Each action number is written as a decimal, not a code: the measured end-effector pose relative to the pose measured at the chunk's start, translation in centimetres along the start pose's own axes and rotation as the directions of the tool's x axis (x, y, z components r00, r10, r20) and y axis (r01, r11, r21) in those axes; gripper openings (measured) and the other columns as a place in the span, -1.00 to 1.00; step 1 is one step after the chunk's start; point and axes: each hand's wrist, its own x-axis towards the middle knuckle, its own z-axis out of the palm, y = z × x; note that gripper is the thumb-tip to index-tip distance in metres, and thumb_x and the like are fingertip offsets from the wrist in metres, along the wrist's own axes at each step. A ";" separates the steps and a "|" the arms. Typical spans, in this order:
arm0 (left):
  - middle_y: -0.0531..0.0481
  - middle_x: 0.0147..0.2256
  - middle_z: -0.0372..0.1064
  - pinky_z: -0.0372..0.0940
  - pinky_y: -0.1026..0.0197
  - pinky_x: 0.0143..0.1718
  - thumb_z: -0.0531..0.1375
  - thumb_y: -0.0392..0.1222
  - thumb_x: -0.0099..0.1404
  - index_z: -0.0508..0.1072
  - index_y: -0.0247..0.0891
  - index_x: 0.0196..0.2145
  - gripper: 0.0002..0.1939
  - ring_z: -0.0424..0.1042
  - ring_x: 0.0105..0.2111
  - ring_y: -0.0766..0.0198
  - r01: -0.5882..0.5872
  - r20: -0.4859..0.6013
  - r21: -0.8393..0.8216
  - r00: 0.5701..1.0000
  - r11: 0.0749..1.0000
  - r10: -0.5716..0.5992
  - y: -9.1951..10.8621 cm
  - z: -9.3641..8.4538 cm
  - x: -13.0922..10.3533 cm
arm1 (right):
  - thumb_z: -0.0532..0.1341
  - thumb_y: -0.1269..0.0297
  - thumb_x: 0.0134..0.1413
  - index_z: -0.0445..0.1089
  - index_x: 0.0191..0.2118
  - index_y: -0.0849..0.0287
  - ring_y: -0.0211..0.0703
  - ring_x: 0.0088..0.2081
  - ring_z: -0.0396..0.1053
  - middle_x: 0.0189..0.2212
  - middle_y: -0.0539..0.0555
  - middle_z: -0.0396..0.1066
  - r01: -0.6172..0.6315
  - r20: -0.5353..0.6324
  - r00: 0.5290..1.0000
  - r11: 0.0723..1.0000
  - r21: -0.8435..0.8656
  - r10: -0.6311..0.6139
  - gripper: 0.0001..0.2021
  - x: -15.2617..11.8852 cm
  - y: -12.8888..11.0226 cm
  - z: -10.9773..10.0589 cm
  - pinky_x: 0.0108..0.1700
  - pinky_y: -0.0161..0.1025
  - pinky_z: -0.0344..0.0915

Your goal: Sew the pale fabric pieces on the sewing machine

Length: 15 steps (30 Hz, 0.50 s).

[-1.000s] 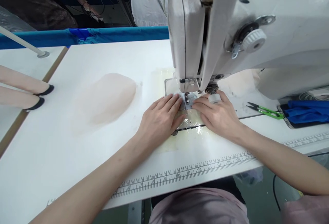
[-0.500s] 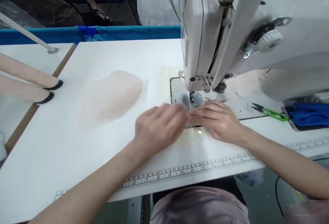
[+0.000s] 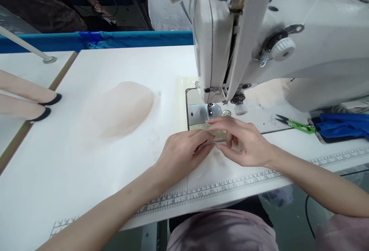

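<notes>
Just in front of the sewing machine's metal needle plate (image 3: 197,113), my left hand (image 3: 186,149) is closed on a thin, pale strip (image 3: 212,142). Much of the strip is hidden by the fingers. My right hand (image 3: 245,141) is on the other side of it, fingers apart, with the thumb near the strip's right end. Above both hands hangs the white sewing machine head (image 3: 213,51). A sheer, light pink piece of fabric (image 3: 131,107) lies on the white table left of the machine.
Green thread snips (image 3: 300,126) and a blue cloth (image 3: 343,125) lie at the right. A printed ruler (image 3: 201,194) runs along the table's front edge. Two padded pink bars (image 3: 25,85) reach in at the left. People are partly visible beyond the blue-covered edge.
My left hand has moved slightly down and its grip on the pale strip now shows. My right hand's fingers have lifted and spread. The whole view has shifted slightly.
</notes>
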 end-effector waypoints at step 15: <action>0.21 -0.57 0.28 0.10 0.37 -0.56 0.19 -0.26 0.24 0.38 -0.19 -0.38 -0.96 0.18 -0.61 0.47 0.234 -0.034 -0.172 0.969 0.957 -0.243 -0.3 -0.3 0.6 | 0.23 0.43 0.08 0.46 -0.14 0.18 -0.48 -0.64 0.24 -0.29 -0.01 0.49 -0.379 0.050 0.925 0.918 0.118 0.376 -0.80 0.8 -0.2 -1.0 -0.49 -0.37 0.26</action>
